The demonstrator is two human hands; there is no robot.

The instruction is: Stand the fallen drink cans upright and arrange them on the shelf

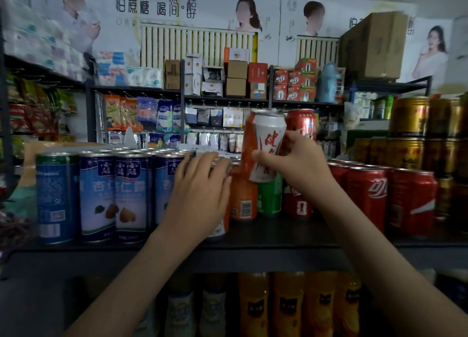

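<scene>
Right hand (296,164) first: your thumb and fingers curl round the lower half of the orange-and-white can (266,139) and hold it clear of the shelf (278,238). The can's long axis is close to upright, with the lid up and leaning slightly to your right. It hangs directly over the orange can (243,197) and the green can (269,197), which stand in the row behind. The bare strip of shelf lies below it and nearer to you.

Your left hand (200,192) is flat, with its fingers straight. It presses against a can at the end of the blue almond-drink cans (114,197). Only the lower edge of that can shows beneath your palm.

The move probably turns on that bare strip. It sits between your left hand and the red cola cans (374,197), and your right hand is the nearer one. You would bring the can down and toward you, straightening the slight lean on the way. Its base must clear the two lids beneath it before it drops.
</scene>
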